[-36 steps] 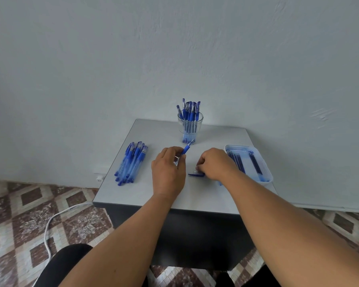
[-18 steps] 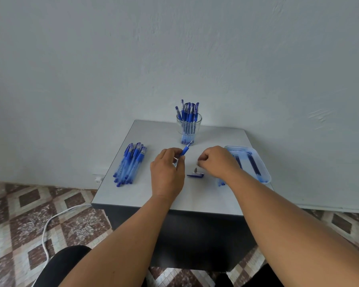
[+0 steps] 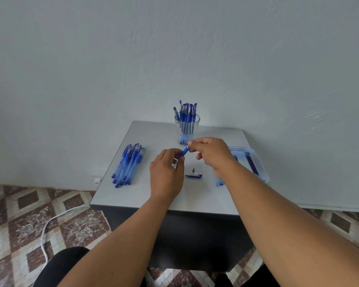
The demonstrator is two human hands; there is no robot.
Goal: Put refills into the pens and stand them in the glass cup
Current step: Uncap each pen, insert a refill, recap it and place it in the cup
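From the glass cup [image 3: 187, 129], reading left to right: well left of it lies the bundle of unfilled pens [image 3: 129, 165] on the table [image 3: 153, 195]. Nearer, in front of the cup, my left hand [image 3: 167, 172] wraps the pen barrel [image 3: 183, 152]; the right hand [image 3: 210, 151] pinches its upper end. I judge the barrel light, stiff and slick, so best held at the blue rubber grip. The cap [image 3: 193, 175] lies in front of the cup, between the hands. Right of the cup sits the refill tray [image 3: 259, 162]; refills look thin and bendable.
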